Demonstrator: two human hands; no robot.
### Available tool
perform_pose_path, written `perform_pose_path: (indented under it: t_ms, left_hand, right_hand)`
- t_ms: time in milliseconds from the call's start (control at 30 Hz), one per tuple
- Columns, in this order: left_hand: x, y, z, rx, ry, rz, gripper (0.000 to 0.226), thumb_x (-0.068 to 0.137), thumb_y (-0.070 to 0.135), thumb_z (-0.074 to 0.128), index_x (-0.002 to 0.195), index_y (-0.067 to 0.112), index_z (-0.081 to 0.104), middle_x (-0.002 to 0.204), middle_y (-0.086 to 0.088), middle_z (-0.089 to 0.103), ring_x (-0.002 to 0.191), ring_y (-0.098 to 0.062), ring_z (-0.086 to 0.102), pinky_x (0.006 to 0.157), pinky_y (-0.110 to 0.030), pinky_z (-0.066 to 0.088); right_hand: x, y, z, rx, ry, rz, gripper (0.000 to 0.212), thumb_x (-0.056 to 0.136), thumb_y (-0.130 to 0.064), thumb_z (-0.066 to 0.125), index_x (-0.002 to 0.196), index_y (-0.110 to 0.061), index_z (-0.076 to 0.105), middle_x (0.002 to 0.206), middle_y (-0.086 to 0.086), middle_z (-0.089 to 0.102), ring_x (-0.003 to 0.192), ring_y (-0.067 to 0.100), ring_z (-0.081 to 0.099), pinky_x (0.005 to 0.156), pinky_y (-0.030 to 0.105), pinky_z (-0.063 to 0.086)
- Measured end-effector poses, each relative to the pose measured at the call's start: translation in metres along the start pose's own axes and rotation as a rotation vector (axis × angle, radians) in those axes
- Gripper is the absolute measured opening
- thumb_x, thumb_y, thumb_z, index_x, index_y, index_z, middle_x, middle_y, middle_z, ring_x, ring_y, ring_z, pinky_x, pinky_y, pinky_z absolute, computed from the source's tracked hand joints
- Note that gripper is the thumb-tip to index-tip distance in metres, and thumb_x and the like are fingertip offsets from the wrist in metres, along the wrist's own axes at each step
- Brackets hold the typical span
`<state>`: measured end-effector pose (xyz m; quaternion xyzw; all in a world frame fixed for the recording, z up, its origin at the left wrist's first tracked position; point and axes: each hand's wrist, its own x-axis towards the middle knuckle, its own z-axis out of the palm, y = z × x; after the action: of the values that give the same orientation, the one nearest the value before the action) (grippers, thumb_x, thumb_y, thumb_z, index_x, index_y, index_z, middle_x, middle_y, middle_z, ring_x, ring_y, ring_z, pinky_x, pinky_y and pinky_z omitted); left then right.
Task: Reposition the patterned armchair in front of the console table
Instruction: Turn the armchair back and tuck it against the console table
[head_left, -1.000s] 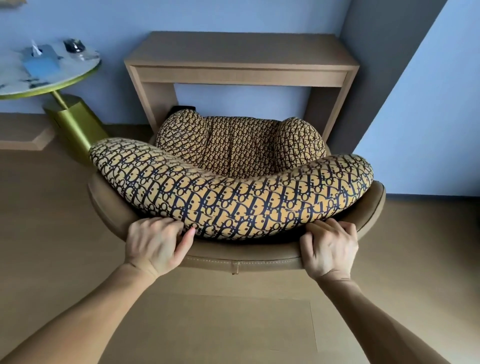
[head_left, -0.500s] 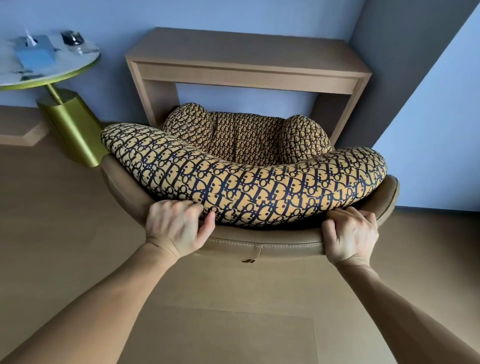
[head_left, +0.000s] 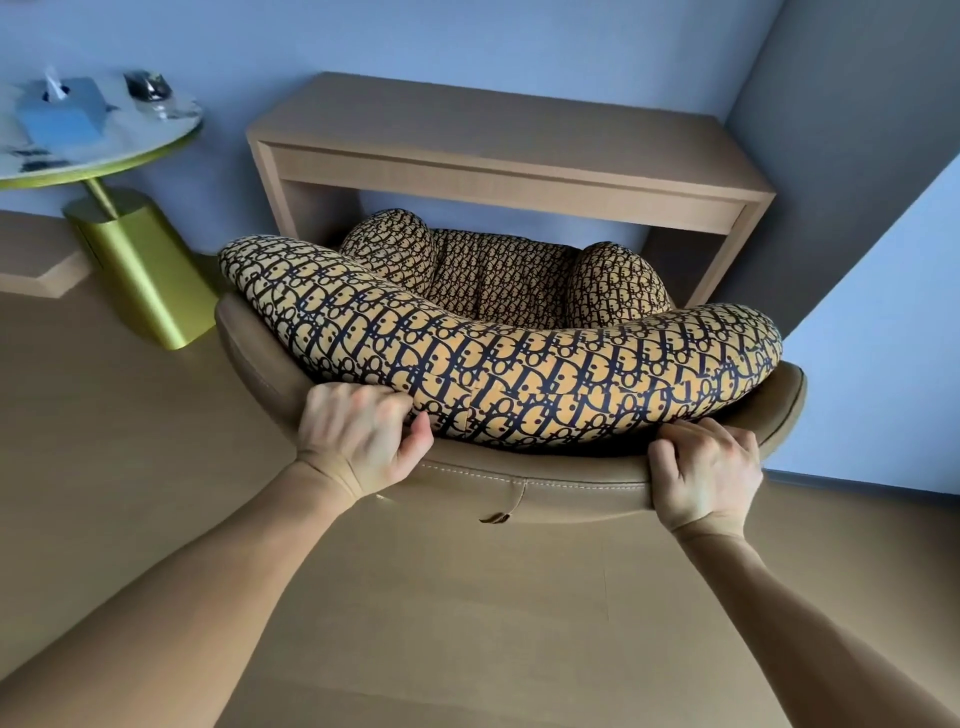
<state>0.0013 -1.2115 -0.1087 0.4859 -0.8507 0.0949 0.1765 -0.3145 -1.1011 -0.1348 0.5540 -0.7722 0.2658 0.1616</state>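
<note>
The patterned armchair (head_left: 519, 374) has yellow-and-navy cushions in a tan leather shell and faces away from me. Its seat front reaches under the light wooden console table (head_left: 498, 135) against the blue wall. My left hand (head_left: 363, 436) grips the top rim of the chair back on the left, slightly blurred. My right hand (head_left: 701, 473) grips the same rim on the right, fingers curled over the leather edge.
A round marble side table (head_left: 104, 156) on a gold base (head_left: 140, 270) stands close to the chair's left side, carrying a blue tissue box (head_left: 57, 114) and a small glass dish (head_left: 150, 93). A grey wall corner (head_left: 831, 156) lies right of the console. Tan floor (head_left: 467, 623) stretches behind the chair.
The chair has moved forward, further under the console table, and sits tilted in view. Both hands kept their hold on the back rim and travelled with it.
</note>
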Motion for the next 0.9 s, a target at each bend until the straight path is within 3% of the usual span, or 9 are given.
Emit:
perform_pose_path:
  t_ms: [367, 700, 833, 900]
  left_hand:
    - [0.078, -0.002, 0.037, 0.037, 0.008, -0.04, 0.044, 0.08, 0.042, 0.035, 0.056, 0.013, 0.057, 0.058, -0.007, 0.064, 0.051, -0.034, 0.057, 0.061, -0.032, 0.031]
    - [0.085, 0.003, 0.044, 0.046, -0.015, -0.032, 0.043, 0.081, 0.04, 0.034, 0.056, 0.012, 0.056, 0.057, -0.01, 0.063, 0.051, -0.033, 0.055, 0.061, -0.032, 0.028]
    - [0.079, 0.005, 0.038, 0.052, -0.035, -0.084, 0.043, 0.085, 0.036, 0.033, 0.058, 0.014, 0.059, 0.06, -0.012, 0.064, 0.051, -0.029, 0.048, 0.061, -0.033, 0.029]
    - [0.076, 0.008, 0.037, 0.05, -0.044, -0.117, 0.045, 0.087, 0.031, 0.031, 0.059, 0.012, 0.06, 0.061, -0.014, 0.064, 0.054, -0.026, 0.043, 0.063, -0.037, 0.038]
  right_hand:
    - [0.076, 0.02, 0.048, -0.007, 0.012, 0.008, 0.027, 0.077, -0.026, 0.036, 0.051, -0.022, 0.041, 0.054, 0.006, 0.057, 0.061, 0.032, 0.051, 0.071, 0.039, 0.035]
    - [0.086, 0.028, 0.052, -0.013, -0.011, -0.002, 0.033, 0.079, -0.027, 0.036, 0.051, -0.015, 0.051, 0.057, 0.008, 0.06, 0.065, 0.033, 0.053, 0.074, 0.04, 0.036]
    - [0.084, 0.021, 0.04, -0.042, -0.143, -0.02, 0.038, 0.083, -0.032, 0.034, 0.06, -0.015, 0.057, 0.071, 0.011, 0.07, 0.078, 0.033, 0.06, 0.081, 0.043, 0.038]
    - [0.083, 0.022, 0.034, -0.063, -0.24, -0.053, 0.035, 0.089, -0.034, 0.029, 0.066, -0.02, 0.052, 0.081, 0.007, 0.072, 0.087, 0.032, 0.06, 0.086, 0.042, 0.037]
